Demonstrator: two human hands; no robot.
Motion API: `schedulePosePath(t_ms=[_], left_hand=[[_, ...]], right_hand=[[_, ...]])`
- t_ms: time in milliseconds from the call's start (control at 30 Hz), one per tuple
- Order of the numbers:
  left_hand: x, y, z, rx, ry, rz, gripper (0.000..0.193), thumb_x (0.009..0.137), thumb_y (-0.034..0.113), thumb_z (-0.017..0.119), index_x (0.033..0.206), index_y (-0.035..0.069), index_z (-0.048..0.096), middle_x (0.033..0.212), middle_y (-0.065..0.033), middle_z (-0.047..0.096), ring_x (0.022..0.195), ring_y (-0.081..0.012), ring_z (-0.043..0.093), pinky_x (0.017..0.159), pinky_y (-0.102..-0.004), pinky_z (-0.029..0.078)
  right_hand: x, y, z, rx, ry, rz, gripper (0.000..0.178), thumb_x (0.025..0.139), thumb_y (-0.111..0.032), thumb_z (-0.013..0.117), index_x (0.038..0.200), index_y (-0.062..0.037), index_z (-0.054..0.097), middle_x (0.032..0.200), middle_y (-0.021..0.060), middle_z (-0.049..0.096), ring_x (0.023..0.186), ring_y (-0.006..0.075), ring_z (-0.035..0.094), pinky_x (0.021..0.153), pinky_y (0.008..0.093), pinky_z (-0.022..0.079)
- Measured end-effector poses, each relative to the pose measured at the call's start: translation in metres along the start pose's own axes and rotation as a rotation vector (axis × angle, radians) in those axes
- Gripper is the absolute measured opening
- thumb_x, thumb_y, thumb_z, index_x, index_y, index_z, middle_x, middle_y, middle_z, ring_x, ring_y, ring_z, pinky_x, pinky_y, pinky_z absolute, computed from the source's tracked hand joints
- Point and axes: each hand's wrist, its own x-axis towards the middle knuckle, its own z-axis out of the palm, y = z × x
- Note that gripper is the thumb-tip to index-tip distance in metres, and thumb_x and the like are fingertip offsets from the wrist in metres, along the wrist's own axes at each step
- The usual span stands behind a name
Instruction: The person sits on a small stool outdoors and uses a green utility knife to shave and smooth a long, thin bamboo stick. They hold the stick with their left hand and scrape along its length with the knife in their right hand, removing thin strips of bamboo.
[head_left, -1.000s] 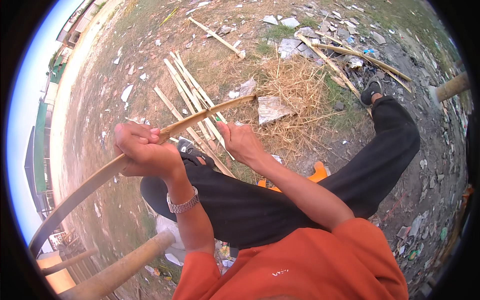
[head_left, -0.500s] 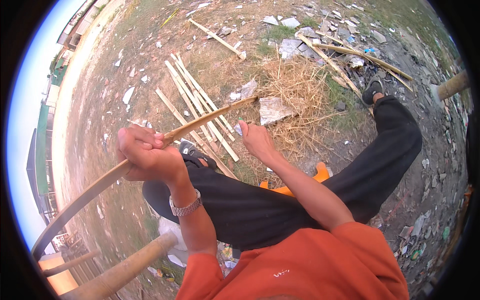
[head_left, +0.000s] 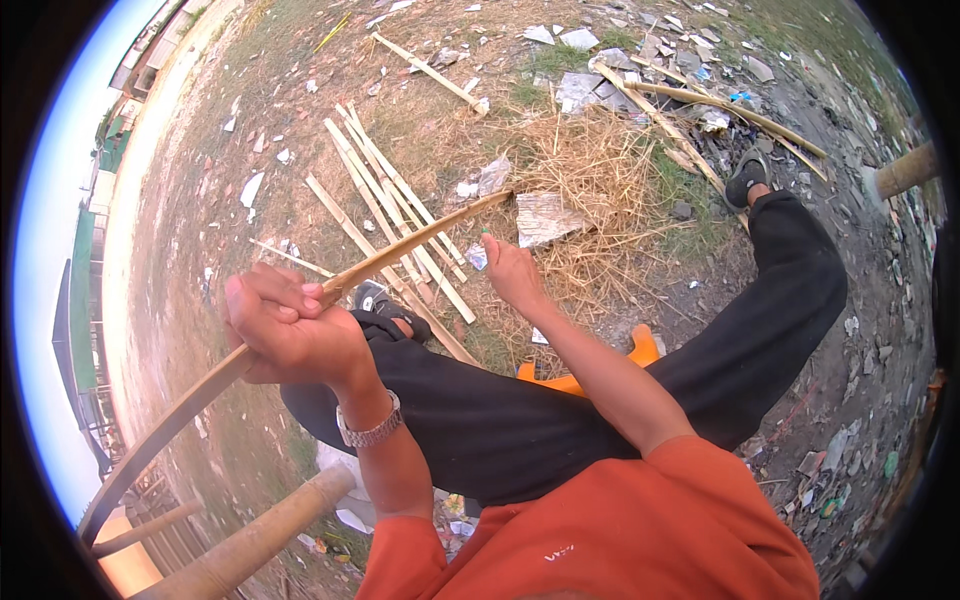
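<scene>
My left hand (head_left: 290, 325), a watch on its wrist, is closed around a long split bamboo strip (head_left: 425, 236). The strip slants from the lower left up to the middle, its far tip beside a flat pale slab (head_left: 548, 218). Below that tip is my right hand (head_left: 515, 275), with curled fingers and a small green bit showing by the thumb. What it holds is hidden from this angle. A gap separates the right hand from the strip.
Several cut bamboo strips (head_left: 375, 205) lie on the ground past my left shoe. Dry straw shavings (head_left: 610, 190) are heaped around the slab. An orange object (head_left: 640, 350) is between my legs. Longer bamboo pieces (head_left: 720, 105) lie at the far right, and a thick pole (head_left: 250, 535) is at the lower left.
My left hand has shifted slightly left and down with the bamboo strip, whose tip stays near the slab. The right hand has barely moved.
</scene>
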Motion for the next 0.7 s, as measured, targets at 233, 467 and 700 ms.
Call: schedulePosePath(t_ms=[233,467,700], left_hand=[[0.007,-0.003,0.0,0.023,0.026,-0.014,0.038,0.085,0.008,0.045,0.052,0.012,0.027,0.042,-0.0005,0.03,0.037,-0.0076,0.027,0.042,-0.0219,0.027],[0.008,-0.005,-0.009,0.054,0.02,0.004,0.038,0.086,0.007,0.043,0.052,0.013,0.028,0.041,-0.001,0.031,0.036,-0.0085,0.027,0.042,-0.0233,0.028],[0.007,-0.004,-0.002,0.064,0.014,0.005,0.036,0.086,0.009,0.044,0.052,0.011,0.031,0.041,-0.0005,0.028,0.036,-0.0088,0.028,0.042,-0.0235,0.029]], right_hand=[[0.031,0.034,-0.002,-0.187,-0.026,0.127,0.062,0.097,-0.047,0.029,0.088,0.0039,0.063,0.079,0.0298,0.062,0.077,0.0446,0.062,0.074,0.0507,0.049],[0.034,0.02,-0.017,-0.161,-0.019,0.054,0.062,0.097,-0.046,0.03,0.078,0.0034,0.062,0.075,0.0279,0.061,0.075,0.0426,0.061,0.071,0.0487,0.048],[0.018,0.032,-0.004,-0.063,-0.119,0.228,0.061,0.097,-0.043,0.028,0.085,0.0062,0.062,0.079,0.032,0.059,0.079,0.0445,0.059,0.077,0.0499,0.044]])
